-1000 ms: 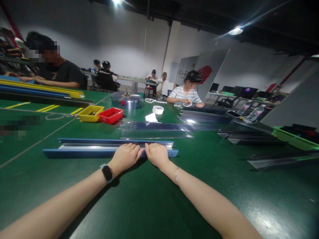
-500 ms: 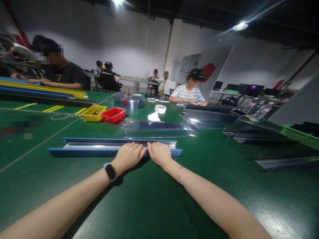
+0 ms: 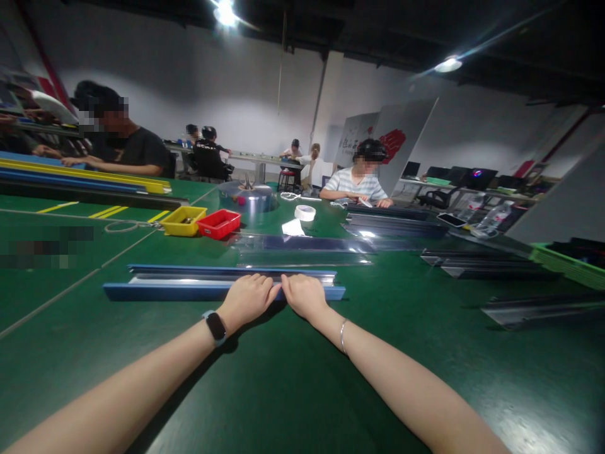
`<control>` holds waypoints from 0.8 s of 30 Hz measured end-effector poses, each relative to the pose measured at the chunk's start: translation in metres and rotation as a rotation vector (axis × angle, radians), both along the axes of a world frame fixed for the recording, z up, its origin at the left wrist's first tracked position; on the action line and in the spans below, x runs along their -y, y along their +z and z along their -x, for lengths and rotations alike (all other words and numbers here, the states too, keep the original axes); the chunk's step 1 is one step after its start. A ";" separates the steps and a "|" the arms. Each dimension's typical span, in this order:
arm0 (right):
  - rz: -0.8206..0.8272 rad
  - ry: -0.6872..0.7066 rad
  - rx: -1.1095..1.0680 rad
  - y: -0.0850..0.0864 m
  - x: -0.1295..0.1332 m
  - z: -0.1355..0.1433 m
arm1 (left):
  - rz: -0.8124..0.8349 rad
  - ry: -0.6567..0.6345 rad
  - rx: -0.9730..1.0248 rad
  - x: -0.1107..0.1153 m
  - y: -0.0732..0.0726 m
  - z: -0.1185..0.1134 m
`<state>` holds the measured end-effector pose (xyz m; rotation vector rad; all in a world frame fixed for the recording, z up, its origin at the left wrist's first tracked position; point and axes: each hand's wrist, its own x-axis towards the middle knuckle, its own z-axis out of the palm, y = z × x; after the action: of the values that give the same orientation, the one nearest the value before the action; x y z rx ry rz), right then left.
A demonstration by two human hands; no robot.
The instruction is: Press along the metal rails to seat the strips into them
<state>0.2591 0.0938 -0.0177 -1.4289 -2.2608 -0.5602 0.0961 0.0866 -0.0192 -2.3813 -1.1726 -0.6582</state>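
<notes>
A long blue channel [image 3: 165, 291] with a shiny inner face lies crosswise on the green table [image 3: 293, 391]. My left hand [image 3: 248, 301], with a watch at its wrist, is wrapped over the channel's near wall, right of its middle. Close beside it, my right hand [image 3: 304, 295] grips the same wall near the right end. The two thumbs almost meet. The fingertips of both hands are hidden inside the channel. Clear plastic strips [image 3: 307, 258] lie just behind it.
Yellow [image 3: 182, 222] and red [image 3: 218, 225] bins stand behind the channel, near a tape roll [image 3: 305, 213] and a round metal coil [image 3: 248, 197]. Dark profiles [image 3: 491, 263] lie at the right, long yellow and blue ones at the left. A person in stripes [image 3: 357, 186] sits opposite.
The view has shifted slightly, so the table items appear a little lower and to the right. Both hands keep their grip on the channel. The person opposite has moved their hands slightly.
</notes>
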 end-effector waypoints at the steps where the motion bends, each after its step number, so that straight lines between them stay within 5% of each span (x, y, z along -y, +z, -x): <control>1: -0.003 0.001 -0.007 0.000 0.000 0.000 | 0.002 0.000 0.001 0.000 0.001 0.000; 24: -0.026 0.020 -0.022 0.001 0.001 0.001 | -0.001 0.113 0.028 -0.002 -0.002 0.006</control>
<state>0.2581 0.0932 -0.0171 -1.3914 -2.2401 -0.5629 0.0904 0.0887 -0.0208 -2.2925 -1.3074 -0.6572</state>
